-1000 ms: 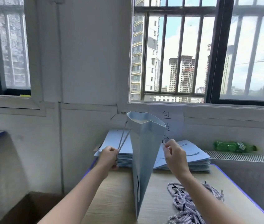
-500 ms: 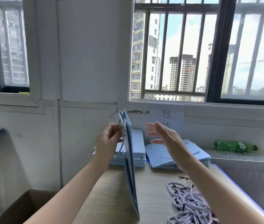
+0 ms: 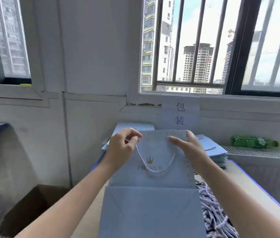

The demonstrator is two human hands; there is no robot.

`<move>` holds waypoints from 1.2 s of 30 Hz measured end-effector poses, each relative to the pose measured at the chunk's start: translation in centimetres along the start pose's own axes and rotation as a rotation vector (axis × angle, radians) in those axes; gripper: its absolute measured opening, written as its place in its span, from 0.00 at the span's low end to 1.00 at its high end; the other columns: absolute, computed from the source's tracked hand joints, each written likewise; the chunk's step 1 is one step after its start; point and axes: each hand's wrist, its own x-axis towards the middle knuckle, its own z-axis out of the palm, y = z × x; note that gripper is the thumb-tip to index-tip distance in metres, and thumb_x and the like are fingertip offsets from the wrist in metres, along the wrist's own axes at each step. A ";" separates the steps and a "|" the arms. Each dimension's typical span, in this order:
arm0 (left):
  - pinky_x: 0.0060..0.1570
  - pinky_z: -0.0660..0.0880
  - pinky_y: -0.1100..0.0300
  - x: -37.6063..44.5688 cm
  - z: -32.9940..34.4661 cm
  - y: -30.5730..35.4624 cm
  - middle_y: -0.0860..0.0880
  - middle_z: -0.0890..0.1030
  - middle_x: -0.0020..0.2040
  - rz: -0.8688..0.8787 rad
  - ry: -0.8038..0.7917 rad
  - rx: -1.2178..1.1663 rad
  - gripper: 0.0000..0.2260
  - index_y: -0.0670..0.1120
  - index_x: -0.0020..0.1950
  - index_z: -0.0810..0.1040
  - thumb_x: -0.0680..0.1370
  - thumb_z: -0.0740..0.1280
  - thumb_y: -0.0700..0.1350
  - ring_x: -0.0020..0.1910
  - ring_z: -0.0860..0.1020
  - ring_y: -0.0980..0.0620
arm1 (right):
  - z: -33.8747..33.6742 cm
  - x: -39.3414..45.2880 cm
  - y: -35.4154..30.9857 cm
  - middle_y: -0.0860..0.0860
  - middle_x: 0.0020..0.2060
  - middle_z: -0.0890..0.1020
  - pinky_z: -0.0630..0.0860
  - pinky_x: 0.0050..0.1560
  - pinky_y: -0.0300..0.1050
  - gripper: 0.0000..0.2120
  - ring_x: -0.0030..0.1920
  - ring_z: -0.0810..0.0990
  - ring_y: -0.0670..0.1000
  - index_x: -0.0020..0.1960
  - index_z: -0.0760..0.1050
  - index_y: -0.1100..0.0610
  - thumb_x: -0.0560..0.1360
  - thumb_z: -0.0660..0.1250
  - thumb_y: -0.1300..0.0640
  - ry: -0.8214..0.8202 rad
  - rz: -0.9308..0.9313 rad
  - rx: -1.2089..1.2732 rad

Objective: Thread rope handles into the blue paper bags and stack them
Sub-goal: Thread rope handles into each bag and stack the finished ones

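Note:
A flattened light-blue paper bag (image 3: 153,200) with a gold crown print faces me, its folded base toward me. A white rope handle (image 3: 154,166) hangs in a loop from its top edge. My left hand (image 3: 121,146) pinches the bag's top left corner beside the rope's end. My right hand (image 3: 187,145) holds the top right edge, thumb behind and fingers lying straight across the front. Behind the bag, two stacks of blue bags lie at the table's back: one on the left (image 3: 129,127), one on the right (image 3: 213,150).
A heap of white-and-dark rope handles (image 3: 213,212) lies on the wooden table (image 3: 255,191) right of the bag. A green bottle (image 3: 254,141) rests on the radiator ledge. A paper sign (image 3: 180,114) hangs under the window. A brown cardboard box (image 3: 33,205) stands on the floor at the left.
The bag has turned from edge-on to face me flat. My right hand, open in the air before, now holds its top right edge. The left hand stays at the top left.

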 end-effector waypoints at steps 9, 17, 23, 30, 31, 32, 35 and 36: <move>0.74 0.38 0.55 -4.6 4.7 -9.3 0.49 0.41 0.79 -0.187 -0.846 0.807 0.28 0.46 0.79 0.43 0.83 0.46 0.58 0.77 0.39 0.52 | 2.1 0.8 7.5 0.49 0.73 0.61 0.59 0.69 0.47 0.23 0.72 0.58 0.51 0.74 0.58 0.52 0.80 0.54 0.49 -0.282 -0.064 -1.168; 0.74 0.38 0.56 -2.9 7.7 -9.4 0.48 0.42 0.79 -0.070 -0.774 0.835 0.25 0.44 0.78 0.43 0.84 0.44 0.52 0.77 0.40 0.55 | 4.1 0.2 11.1 0.48 0.76 0.40 0.41 0.75 0.54 0.26 0.75 0.39 0.45 0.77 0.38 0.55 0.82 0.40 0.49 -0.687 -0.162 -1.442; 0.74 0.39 0.57 -3.1 7.9 -10.4 0.51 0.44 0.79 -0.101 -0.829 0.808 0.26 0.46 0.79 0.44 0.83 0.45 0.54 0.77 0.42 0.56 | 2.5 1.7 10.1 0.48 0.77 0.48 0.43 0.75 0.42 0.25 0.76 0.45 0.43 0.77 0.47 0.54 0.82 0.43 0.49 -0.461 -0.152 -1.169; 0.74 0.40 0.57 -2.4 7.4 -10.5 0.50 0.47 0.79 -0.177 -0.665 0.706 0.26 0.46 0.78 0.48 0.83 0.47 0.54 0.77 0.44 0.55 | 2.1 0.9 11.6 0.46 0.77 0.43 0.39 0.74 0.43 0.28 0.75 0.40 0.42 0.77 0.40 0.54 0.82 0.42 0.45 -0.580 -0.090 -1.244; 0.75 0.40 0.56 -2.6 7.3 -10.7 0.49 0.45 0.79 -0.165 -0.726 0.777 0.27 0.46 0.79 0.45 0.83 0.46 0.56 0.77 0.42 0.55 | 2.0 1.0 11.3 0.47 0.77 0.43 0.40 0.74 0.42 0.27 0.75 0.40 0.42 0.77 0.41 0.54 0.82 0.42 0.46 -0.551 -0.116 -1.209; 0.75 0.40 0.55 -2.8 7.3 -11.2 0.49 0.43 0.79 -0.151 -0.779 0.824 0.29 0.47 0.79 0.44 0.82 0.46 0.59 0.77 0.41 0.54 | 1.9 1.0 10.9 0.47 0.77 0.44 0.40 0.74 0.42 0.26 0.75 0.41 0.42 0.77 0.43 0.54 0.82 0.43 0.47 -0.521 -0.147 -1.181; 0.75 0.41 0.55 -3.2 7.2 -11.7 0.50 0.44 0.79 -0.147 -0.807 0.828 0.32 0.47 0.79 0.46 0.80 0.48 0.63 0.77 0.42 0.55 | 1.9 0.7 10.4 0.47 0.77 0.45 0.41 0.74 0.41 0.26 0.76 0.42 0.43 0.77 0.46 0.54 0.82 0.45 0.47 -0.484 -0.182 -1.175; 0.75 0.42 0.56 -3.1 6.9 -11.6 0.52 0.46 0.79 -0.138 -0.803 0.785 0.34 0.48 0.78 0.49 0.79 0.51 0.65 0.77 0.43 0.56 | 1.8 0.6 10.4 0.48 0.77 0.44 0.41 0.74 0.42 0.27 0.76 0.42 0.44 0.77 0.46 0.54 0.82 0.45 0.46 -0.511 -0.151 -1.200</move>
